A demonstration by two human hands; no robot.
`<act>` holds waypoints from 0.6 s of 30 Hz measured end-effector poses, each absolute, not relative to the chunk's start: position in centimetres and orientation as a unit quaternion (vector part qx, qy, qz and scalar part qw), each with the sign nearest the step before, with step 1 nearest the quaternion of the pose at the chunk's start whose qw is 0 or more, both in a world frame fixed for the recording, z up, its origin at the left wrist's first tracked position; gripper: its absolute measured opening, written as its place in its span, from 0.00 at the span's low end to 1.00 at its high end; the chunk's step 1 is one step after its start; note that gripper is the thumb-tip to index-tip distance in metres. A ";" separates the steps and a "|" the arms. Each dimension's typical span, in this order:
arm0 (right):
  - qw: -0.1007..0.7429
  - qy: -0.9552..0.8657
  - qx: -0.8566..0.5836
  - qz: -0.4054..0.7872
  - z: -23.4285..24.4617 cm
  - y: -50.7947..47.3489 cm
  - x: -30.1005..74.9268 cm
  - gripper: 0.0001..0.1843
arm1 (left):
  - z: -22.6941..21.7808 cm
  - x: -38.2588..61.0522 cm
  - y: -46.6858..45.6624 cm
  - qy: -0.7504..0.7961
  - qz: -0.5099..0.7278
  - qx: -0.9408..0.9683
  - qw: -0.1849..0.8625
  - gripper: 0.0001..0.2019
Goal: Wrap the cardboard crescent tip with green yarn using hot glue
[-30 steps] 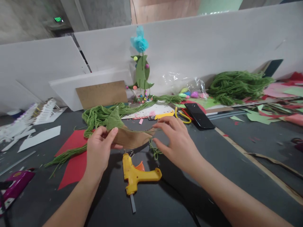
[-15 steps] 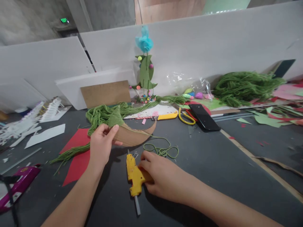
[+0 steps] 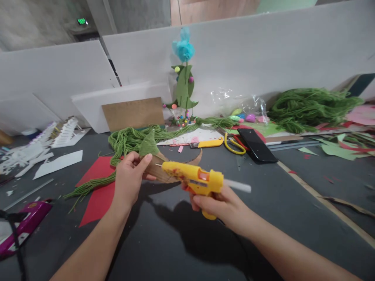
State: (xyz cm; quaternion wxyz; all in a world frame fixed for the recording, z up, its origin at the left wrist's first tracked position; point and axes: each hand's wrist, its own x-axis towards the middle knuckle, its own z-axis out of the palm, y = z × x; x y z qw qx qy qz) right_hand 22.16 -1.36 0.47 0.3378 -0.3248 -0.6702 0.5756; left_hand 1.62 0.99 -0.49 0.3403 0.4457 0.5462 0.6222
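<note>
My left hand (image 3: 129,181) is closed on a curved brown cardboard piece (image 3: 164,168), a crescent whose upper tip is wrapped in green yarn (image 3: 149,144). My right hand (image 3: 218,205) grips a yellow hot glue gun (image 3: 197,180) lifted off the table. Its nozzle points left and sits right at the cardboard near my left thumb. A white glue stick (image 3: 236,186) sticks out of the gun's back end.
A loose hank of green yarn (image 3: 129,138) and red paper (image 3: 98,187) lie behind my left hand. Farther back lie a yellow utility knife (image 3: 206,143), yellow scissors (image 3: 233,143), a black phone (image 3: 256,144), a green felt tree (image 3: 184,84), more yarn (image 3: 310,105) and white foam boards (image 3: 58,78).
My right hand let go of the yarn strand, reached down to the glue gun on the table, picked it up and brought its nozzle to the cardboard. The left hand kept holding the piece.
</note>
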 end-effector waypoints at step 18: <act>0.425 -0.756 -0.425 0.259 -1.3 -1.0 22.1 0.07 | -0.5 3.1 -0.2 0.542 0.575 0.460 0.406 0.15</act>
